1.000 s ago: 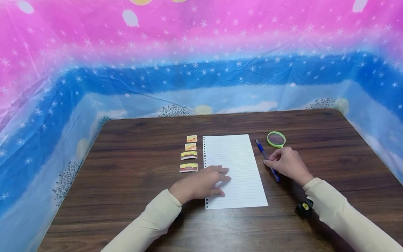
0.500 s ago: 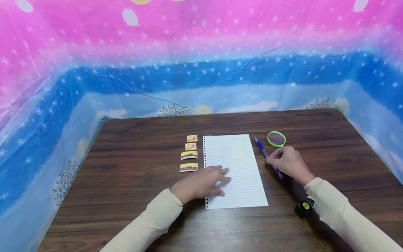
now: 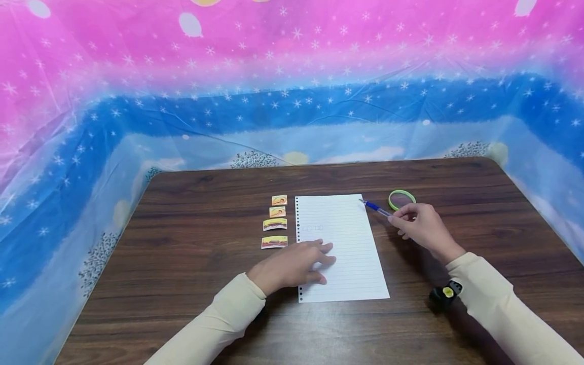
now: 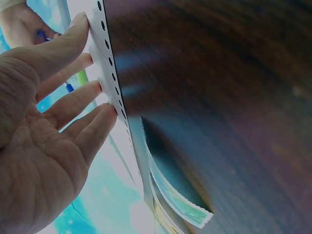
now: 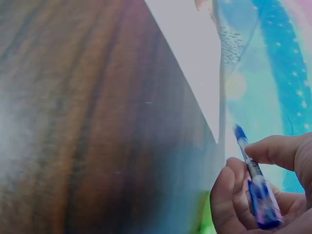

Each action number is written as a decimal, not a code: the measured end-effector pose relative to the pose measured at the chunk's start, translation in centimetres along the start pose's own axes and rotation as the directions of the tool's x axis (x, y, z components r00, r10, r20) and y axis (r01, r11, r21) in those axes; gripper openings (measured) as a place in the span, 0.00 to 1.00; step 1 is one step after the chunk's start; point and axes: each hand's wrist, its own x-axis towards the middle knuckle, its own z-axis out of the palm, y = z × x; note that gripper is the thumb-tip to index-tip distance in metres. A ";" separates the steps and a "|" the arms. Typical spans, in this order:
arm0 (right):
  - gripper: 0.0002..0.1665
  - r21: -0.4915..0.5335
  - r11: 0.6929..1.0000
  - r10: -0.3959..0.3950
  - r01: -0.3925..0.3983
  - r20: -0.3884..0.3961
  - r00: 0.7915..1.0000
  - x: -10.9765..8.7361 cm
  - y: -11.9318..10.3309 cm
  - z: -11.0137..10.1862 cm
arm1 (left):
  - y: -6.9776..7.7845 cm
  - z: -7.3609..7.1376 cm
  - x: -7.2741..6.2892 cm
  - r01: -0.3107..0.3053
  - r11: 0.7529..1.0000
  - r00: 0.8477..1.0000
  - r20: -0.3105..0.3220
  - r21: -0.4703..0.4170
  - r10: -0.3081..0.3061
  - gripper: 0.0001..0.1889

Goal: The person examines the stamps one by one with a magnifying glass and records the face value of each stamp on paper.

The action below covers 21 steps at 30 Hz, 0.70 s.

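Note:
A lined sheet of paper with punched holes along its left edge lies on the table, some faint writing near its left side. My left hand rests on its lower left part, fingers spread, and the left wrist view shows the fingertips touching it by the holes. To the right of the sheet my right hand pinches a blue pen between thumb and fingers. The pen's tip points at the sheet's upper right corner; in the right wrist view the pen lies across the curled fingers.
Several small stamps stand in a column left of the sheet, the lower ones yellow and red, the upper ones orange. A green-rimmed magnifying glass lies behind my right hand, its handle hidden. A patterned cloth hangs behind the brown table.
My right hand has picked the pen up off the table and turned its tip left toward the paper's upper corner. The left hand has stayed in place on the sheet.

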 end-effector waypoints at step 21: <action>0.25 0.179 0.983 0.026 -0.032 0.033 0.999 0.5 -0.7 -1.0 | 0.0 0.0 0.1 -0.008 1.000 1.000 0.000 0.007 0.008 0.27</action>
